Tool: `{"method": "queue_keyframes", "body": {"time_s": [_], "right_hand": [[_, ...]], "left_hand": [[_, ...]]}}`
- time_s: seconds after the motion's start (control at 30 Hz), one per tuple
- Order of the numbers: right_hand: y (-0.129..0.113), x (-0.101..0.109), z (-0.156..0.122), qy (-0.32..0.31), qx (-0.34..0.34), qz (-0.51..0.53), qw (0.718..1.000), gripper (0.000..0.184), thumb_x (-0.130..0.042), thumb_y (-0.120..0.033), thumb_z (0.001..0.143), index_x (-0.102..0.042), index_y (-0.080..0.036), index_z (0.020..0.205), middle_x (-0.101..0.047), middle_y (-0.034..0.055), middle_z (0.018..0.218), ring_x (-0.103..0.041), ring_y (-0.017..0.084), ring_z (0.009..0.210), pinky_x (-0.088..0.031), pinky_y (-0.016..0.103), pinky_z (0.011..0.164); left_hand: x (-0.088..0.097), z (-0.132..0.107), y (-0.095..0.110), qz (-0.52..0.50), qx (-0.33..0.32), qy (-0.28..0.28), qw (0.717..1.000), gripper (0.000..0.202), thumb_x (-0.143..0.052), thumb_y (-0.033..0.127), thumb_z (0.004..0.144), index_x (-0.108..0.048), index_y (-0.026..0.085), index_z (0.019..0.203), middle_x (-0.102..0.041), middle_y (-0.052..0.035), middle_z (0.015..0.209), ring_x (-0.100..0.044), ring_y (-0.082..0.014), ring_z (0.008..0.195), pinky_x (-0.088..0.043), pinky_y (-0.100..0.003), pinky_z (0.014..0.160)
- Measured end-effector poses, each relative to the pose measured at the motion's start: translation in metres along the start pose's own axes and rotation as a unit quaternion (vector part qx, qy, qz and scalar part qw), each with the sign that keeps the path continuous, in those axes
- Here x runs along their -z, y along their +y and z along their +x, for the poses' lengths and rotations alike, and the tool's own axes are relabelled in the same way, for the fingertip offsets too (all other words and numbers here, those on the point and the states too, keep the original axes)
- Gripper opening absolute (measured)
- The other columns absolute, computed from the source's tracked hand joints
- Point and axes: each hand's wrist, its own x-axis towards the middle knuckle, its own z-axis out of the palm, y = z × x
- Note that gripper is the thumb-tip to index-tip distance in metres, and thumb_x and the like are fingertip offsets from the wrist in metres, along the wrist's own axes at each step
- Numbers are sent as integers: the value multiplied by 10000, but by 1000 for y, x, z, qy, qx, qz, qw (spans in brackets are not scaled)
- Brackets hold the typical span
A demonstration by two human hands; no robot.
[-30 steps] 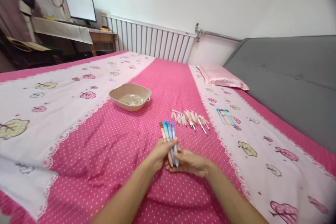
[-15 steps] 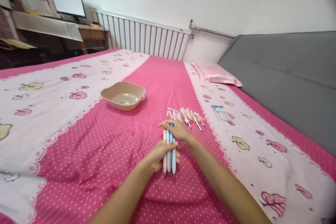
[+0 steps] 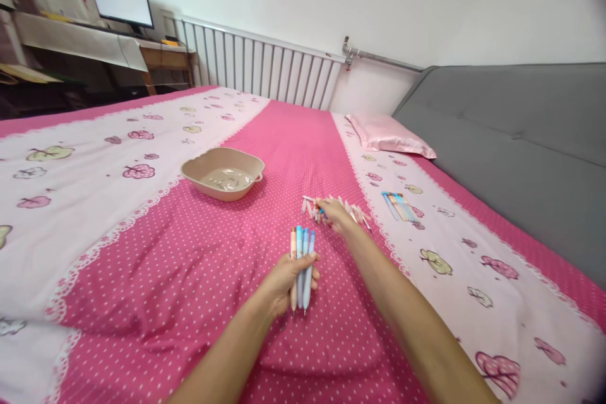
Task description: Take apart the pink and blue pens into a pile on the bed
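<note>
My left hand (image 3: 291, 274) is closed round several slim pens (image 3: 303, 255), tips pointing toward me. Their barrels are pale, with orange, blue and purple ends at the top. Ahead of it, my right hand (image 3: 335, 212) reaches down at a loose pile of pink and white pens (image 3: 310, 205). Its fingers are pinched on what looks like a pen with a blue end (image 3: 322, 210); most of it is hidden by the hand. The hand also covers the middle of the pile.
A beige plastic basin (image 3: 215, 190) stands on the pink dotted bedspread (image 3: 189, 278) to the left. At the right lies a row of blue and orange pens (image 3: 400, 207). Farther off are a pink pillow (image 3: 388, 136), a grey headboard (image 3: 511, 113) and a white radiator (image 3: 255, 57).
My right hand has left the tops of the pens in my left hand and moved forward and right to the pile. My left hand still grips its bundle, now slightly farther left.
</note>
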Motion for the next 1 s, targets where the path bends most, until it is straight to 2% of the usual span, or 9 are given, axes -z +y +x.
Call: {"method": "queue_keyframes", "body": {"time_s": [0.17, 0.37, 0.47, 0.57, 0.6, 0.67, 0.73, 0.83, 1.0], "right_hand": [[0, -1, 13, 88, 41, -200, 975, 70, -559, -122, 687, -608, -171, 689, -656, 52, 725, -589, 162, 708, -397, 241, 618], [-6, 1, 4, 44, 98, -311, 944, 189, -620, -88, 615, -684, -200, 752, -693, 70, 897, -584, 233, 968, -380, 307, 851], [-18, 11, -19, 42, 129, -311, 941, 269, -619, -163, 676, -669, -197, 938, -657, 80, 1048, -545, 223, 1048, -363, 322, 902], [-27, 17, -67, 26, 141, -256, 956, 290, -444, -321, 843, -624, -200, 1034, -653, 66, 1045, -586, 172, 958, -429, 301, 814], [-28, 16, -85, -7, 124, -172, 977, 332, -410, -387, 859, -630, -192, 1012, -661, 72, 1004, -599, 178, 910, -450, 304, 755], [-24, 10, -120, -78, 81, -35, 993, 364, -457, -463, 825, -648, -176, 942, -672, 69, 896, -608, 182, 830, -462, 305, 698], [-15, 1, -144, -103, 74, 63, 990, 337, -600, -451, 733, -654, -164, 900, -669, 51, 820, -605, 171, 760, -458, 297, 687], [1, -7, -153, -42, 42, 133, 989, 342, -710, -422, 621, -671, -143, 814, -662, 39, 744, -587, 159, 684, -445, 285, 655], [12, 6, -145, 9, -41, 188, 981, 353, -720, -461, 589, -681, -131, 709, -616, 9, 634, -523, 114, 590, -397, 249, 594]], "left_hand": [[1, 1, 1, -5, -2, 24, 1000, 80, -516, 181, 831, -552, 110, 834, -589, -4, 507, -539, -81, 381, -409, -152, 368], [1, 1, -1, 13, -20, 11, 1000, 150, -637, 226, 743, -565, 114, 811, -611, -11, 547, -536, -85, 384, -397, -161, 338], [1, 0, -1, 23, -44, 0, 999, 252, -712, 264, 664, -591, 112, 824, -618, -14, 560, -540, -81, 396, -396, -156, 358], [0, -2, 0, 41, -80, -8, 996, 341, -759, 297, 594, -629, 104, 843, -619, -17, 567, -551, -79, 422, -406, -158, 400], [-1, -3, -1, 50, -93, -11, 994, 356, -773, 302, 568, -640, 103, 831, -616, -13, 564, -550, -79, 428, -414, -164, 415], [-4, -4, -3, 72, -118, -11, 990, 346, -794, 299, 520, -652, 105, 769, -604, -1, 546, -535, -76, 424, -420, -176, 432], [-7, -3, -6, 98, -133, 1, 986, 295, -797, 283, 499, -640, 107, 675, -579, 13, 501, -502, -69, 400, -396, -176, 413], [-11, 2, -12, 130, -147, 39, 980, 267, -809, 226, 448, -615, 107, 587, -542, 32, 445, -464, -59, 379, -347, -167, 386], [-13, 4, -17, 139, -131, 53, 980, 353, -834, 183, 382, -639, 101, 665, -595, 13, 509, -503, -76, 426, -391, -187, 429]]}}
